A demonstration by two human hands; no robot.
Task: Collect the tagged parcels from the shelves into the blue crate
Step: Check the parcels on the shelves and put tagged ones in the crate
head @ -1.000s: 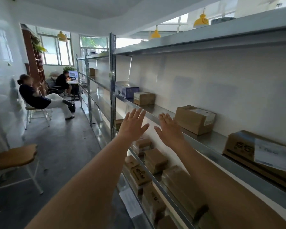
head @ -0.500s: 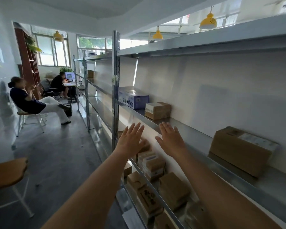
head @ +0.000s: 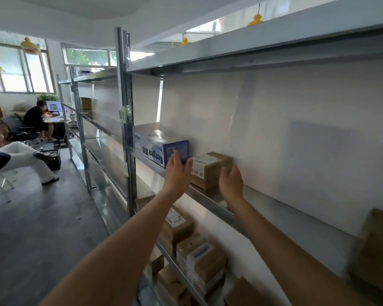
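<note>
Cardboard parcel (head: 209, 170) near shelf edge (head: 210, 203), hands (head: 178, 171) flanking it

Blue box (head: 161, 149) crowds the brown parcel (head: 209, 168) leftward; shelf (head: 296, 219) rightward lies bare.

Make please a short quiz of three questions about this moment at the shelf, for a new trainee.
1. True or false: the small brown parcel stands on the same shelf as the blue box.
2. Which hand touches the parcel's right end? A) left hand B) right hand
3. Fill in: the white label is on the parcel's ____ end.

Key: 1 true; 2 B, its fingers curl on that end, while the left hand is open near the labelled end; 3 left.
</note>
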